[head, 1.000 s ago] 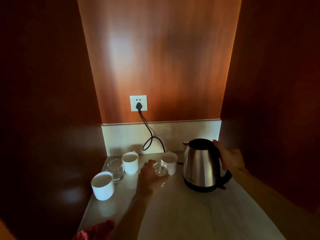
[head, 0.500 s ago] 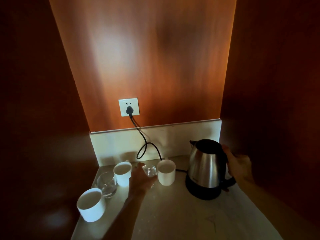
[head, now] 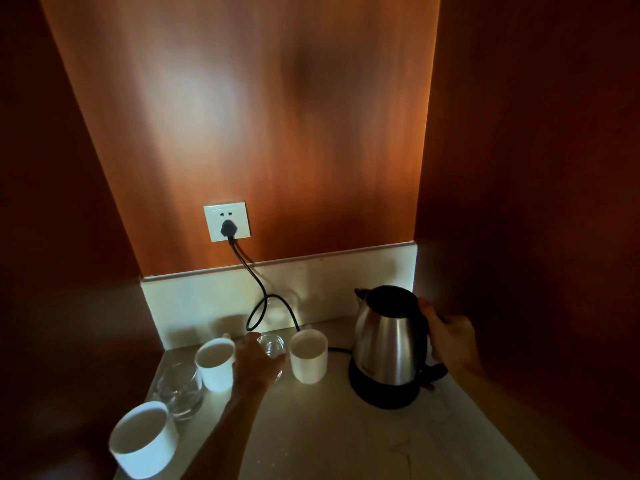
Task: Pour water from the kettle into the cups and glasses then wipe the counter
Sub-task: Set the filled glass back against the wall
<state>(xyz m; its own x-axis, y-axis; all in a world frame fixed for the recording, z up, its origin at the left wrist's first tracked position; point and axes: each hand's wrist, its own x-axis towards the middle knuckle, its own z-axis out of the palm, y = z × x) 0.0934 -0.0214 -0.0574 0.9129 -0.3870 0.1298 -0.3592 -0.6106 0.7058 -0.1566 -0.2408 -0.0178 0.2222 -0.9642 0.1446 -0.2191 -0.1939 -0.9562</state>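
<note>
While the right grip curls round the kettle handle, the left grip holds the glass.

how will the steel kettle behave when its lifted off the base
The steel kettle is probably stiff and fairly heavy if it holds water. It is tall and tapers upward, so it may swing toward the spout. The right hand curls round the rear handle, so the weight hangs forward. Its cord likely stays with the base.

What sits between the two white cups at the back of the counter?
In the head view, a small glass held by the left hand sits between the left cup and the right cup.
</note>
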